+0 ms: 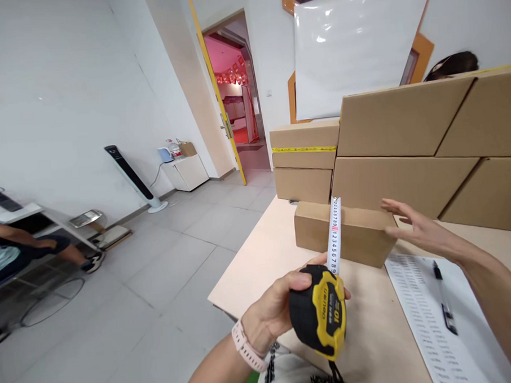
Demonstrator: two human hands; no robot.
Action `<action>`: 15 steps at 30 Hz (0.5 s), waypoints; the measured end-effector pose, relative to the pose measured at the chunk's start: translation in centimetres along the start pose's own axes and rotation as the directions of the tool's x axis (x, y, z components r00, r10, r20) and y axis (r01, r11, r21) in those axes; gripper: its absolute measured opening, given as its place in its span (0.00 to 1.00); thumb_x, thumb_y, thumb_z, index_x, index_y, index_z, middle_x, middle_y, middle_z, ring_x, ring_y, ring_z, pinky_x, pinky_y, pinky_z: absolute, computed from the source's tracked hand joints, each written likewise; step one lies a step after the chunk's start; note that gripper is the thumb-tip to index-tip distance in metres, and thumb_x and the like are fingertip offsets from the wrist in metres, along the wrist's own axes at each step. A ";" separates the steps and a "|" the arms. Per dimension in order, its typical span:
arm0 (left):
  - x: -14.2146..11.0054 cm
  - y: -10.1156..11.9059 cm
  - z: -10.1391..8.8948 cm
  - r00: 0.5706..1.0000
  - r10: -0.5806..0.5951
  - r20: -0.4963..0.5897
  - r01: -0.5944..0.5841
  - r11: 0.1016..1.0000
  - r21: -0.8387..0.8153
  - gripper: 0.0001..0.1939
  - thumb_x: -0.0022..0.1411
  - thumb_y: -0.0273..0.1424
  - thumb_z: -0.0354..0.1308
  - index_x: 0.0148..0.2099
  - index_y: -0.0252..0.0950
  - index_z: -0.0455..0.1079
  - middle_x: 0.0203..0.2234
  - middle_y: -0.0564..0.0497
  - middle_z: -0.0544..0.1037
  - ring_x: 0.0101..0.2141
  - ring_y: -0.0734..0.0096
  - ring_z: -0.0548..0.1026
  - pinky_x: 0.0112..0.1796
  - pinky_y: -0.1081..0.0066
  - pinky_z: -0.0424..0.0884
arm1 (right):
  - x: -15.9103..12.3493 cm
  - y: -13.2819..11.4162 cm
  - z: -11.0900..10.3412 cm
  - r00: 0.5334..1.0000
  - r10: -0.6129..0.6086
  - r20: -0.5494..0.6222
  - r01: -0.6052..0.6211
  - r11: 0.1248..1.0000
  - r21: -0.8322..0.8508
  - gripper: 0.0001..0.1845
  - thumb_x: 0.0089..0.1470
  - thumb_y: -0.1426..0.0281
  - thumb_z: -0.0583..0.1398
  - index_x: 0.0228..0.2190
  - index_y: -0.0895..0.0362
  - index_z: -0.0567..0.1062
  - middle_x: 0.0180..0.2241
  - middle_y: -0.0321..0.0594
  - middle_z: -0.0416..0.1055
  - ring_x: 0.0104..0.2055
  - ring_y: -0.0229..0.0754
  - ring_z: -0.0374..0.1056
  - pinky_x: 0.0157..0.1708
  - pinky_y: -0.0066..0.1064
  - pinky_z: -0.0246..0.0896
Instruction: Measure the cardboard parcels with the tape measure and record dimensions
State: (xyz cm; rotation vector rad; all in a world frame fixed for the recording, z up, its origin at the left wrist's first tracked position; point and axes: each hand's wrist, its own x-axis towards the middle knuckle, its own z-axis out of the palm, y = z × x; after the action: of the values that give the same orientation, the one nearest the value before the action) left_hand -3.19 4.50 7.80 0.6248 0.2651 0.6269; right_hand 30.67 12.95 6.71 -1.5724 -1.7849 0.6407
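My left hand (271, 304) is closed round a black and yellow tape measure (322, 313). Its white blade (334, 233) is pulled out away from me and lies across the top of a small cardboard box (359, 235) on the table. At the box's right end, my right hand (413, 227) is held with fingers stretched; they are at or against the box's end, and I cannot tell whether they touch. Below the right hand lies a printed sheet (439, 319) with a black pen (444, 299) on it.
Stacked cardboard boxes (399, 179) stand along the table's far side. The pale table (258, 259) has its left edge over the grey floor. Beyond the stack, the top of a person's head (453, 65) shows. Another person (12, 247) sits at far left. A door (217, 86) stands open.
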 end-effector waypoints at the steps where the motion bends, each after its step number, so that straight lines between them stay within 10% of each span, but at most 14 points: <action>1: 0.2 -0.1 0.0 1.000 -0.001 -0.016 0.001 1.000 -0.001 0.35 0.50 0.37 0.62 0.60 0.33 0.59 0.39 0.38 0.77 0.40 0.59 0.74 0.43 0.65 0.62 | 0.1 -0.6 -0.2 0.999 -0.015 -0.046 0.015 1.000 -0.006 0.36 0.52 0.48 0.57 0.60 0.45 0.58 0.63 0.44 0.58 0.63 0.59 0.54 0.56 0.53 0.56; 15: 0.9 -0.3 -0.2 0.999 -0.037 -0.027 0.035 0.998 -0.052 0.38 0.49 0.38 0.62 0.61 0.31 0.57 0.38 0.38 0.77 0.38 0.59 0.75 0.42 0.64 0.63 | 4.7 -7.1 2.8 0.988 -0.157 -0.013 0.151 0.965 -0.216 0.36 0.61 0.48 0.38 0.45 0.52 0.78 0.52 0.41 0.73 0.58 0.52 0.62 0.59 0.45 0.52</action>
State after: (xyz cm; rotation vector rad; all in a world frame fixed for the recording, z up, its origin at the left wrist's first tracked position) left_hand -2.40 4.97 7.39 0.5610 0.2852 0.6064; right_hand 23.67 16.67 10.81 -1.5522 -1.9847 0.3586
